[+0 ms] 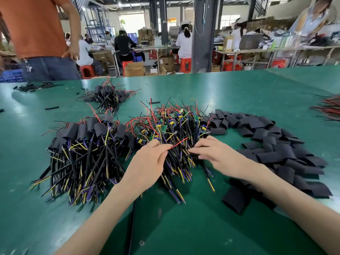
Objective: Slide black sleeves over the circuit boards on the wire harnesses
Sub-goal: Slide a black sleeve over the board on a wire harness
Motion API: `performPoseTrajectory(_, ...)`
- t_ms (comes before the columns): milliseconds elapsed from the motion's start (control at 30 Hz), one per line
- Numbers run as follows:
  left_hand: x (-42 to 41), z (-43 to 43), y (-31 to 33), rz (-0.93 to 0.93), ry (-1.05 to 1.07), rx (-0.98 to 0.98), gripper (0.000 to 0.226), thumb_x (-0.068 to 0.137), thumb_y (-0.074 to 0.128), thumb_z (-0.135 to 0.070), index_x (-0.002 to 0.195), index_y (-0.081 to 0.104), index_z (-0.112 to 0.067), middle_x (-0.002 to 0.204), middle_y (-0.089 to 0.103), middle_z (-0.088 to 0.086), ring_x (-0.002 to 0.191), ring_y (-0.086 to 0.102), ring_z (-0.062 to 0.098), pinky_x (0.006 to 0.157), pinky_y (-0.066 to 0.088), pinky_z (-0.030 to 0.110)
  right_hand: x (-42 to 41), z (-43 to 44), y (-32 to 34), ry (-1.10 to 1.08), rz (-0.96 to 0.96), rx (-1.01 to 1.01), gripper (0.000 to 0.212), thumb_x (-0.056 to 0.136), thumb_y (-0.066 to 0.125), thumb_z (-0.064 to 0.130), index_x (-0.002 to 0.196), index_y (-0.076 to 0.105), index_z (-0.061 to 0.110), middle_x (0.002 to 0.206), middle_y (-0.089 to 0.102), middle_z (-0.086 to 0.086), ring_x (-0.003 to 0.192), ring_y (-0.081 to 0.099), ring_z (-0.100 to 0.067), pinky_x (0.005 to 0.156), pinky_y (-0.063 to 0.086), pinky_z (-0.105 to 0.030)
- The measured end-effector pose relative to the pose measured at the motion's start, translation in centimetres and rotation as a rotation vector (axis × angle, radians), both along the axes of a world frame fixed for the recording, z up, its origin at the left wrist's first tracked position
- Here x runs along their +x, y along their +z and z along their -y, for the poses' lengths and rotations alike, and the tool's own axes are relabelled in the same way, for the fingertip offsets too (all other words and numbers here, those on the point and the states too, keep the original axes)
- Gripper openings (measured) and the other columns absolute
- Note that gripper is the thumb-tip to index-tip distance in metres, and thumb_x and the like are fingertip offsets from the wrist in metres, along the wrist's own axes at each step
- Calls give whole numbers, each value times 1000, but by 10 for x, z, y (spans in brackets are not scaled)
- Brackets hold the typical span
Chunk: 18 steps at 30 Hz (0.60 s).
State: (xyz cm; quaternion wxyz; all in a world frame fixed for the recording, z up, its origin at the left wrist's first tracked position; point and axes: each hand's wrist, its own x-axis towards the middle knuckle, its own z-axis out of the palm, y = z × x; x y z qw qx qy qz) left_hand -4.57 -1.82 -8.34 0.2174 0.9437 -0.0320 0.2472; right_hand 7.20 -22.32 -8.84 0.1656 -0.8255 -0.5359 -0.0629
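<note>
Black, flat sleeves [272, 144], heaped lower right to mid right, look light and floppy; I would pinch one at its open end. At centre the left hand [147, 162] pinches a thin red wire [179, 142]; the right hand [215, 153] curls onto the harnesses [176, 162], hold unclear. Beyond, small green boards [162, 128] with yellow parts seem fragile; grip the cables.

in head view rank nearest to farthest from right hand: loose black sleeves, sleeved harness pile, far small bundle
1. loose black sleeves, just beside the right hand, on its right
2. sleeved harness pile, left
3. far small bundle, back left
</note>
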Motion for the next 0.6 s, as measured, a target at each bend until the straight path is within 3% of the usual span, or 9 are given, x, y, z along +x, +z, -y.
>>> performPoseTrajectory(133,0,1,-1,4,-3,3,28,96,50,-11,120,65,-15,89,54,1,77,51,18,74,43,31,-6,1,6,-69,156,68,13,91,60,18,97,68,9,88,63,-6,87,55,-25,79,43,-36)
performPoseTrajectory(200,0,0,-2,3,-2,4,28,97,50,-11,120,65,-16,88,53,-1,75,48,16,72,43,32,-11,2,9,-157,132,106,10,90,58,19,87,57,10,82,61,-6,80,55,-27,72,42,-39)
performPoseTrajectory(367,0,-1,-2,3,2,16,29,97,49,-12,122,64,-18,88,52,-3,76,49,14,73,43,30,-14,2,9,-175,45,5,19,87,51,14,85,32,15,82,50,-5,74,44,-25,65,36,-36)
performPoseTrajectory(500,0,0,-3,-15,-6,14,30,98,48,-14,124,63,-19,87,49,-5,75,48,14,70,41,28,-15,1,7,-114,-41,71,26,82,51,6,79,27,16,76,43,-4,68,32,-19,61,30,-34)
performPoseTrajectory(600,-1,1,-3,-23,-11,13,31,98,48,-14,125,62,-20,86,49,-5,73,48,14,69,40,27,-11,2,1,-136,-91,144,28,89,53,16,78,28,16,73,37,4,63,28,-12,58,27,-27)
